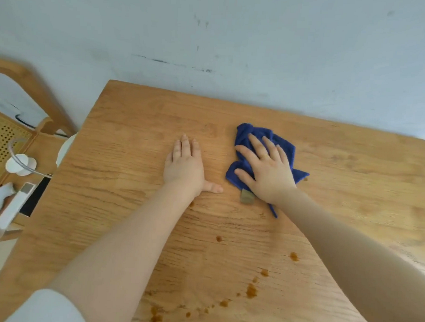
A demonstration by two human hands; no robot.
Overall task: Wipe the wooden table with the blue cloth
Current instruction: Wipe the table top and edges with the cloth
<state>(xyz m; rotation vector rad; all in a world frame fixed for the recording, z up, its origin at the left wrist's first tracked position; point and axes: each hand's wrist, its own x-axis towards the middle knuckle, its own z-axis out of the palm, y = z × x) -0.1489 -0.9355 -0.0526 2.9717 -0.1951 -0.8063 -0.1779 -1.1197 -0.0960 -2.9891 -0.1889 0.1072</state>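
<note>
Our right-hand fingers [268,148] lie spread flat on the blue cloth [286,149] at centre frame, pressing rather than gripping; our left hand [184,167] rests flat and empty just beside it. Bare desk [364,172] stretches right; brown spots [251,290] dot the lower centre.

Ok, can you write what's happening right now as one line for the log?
step: wiping | right hand: flat on blue cloth | left hand: flat on wooden table | brown spots: not yet wiped
</note>
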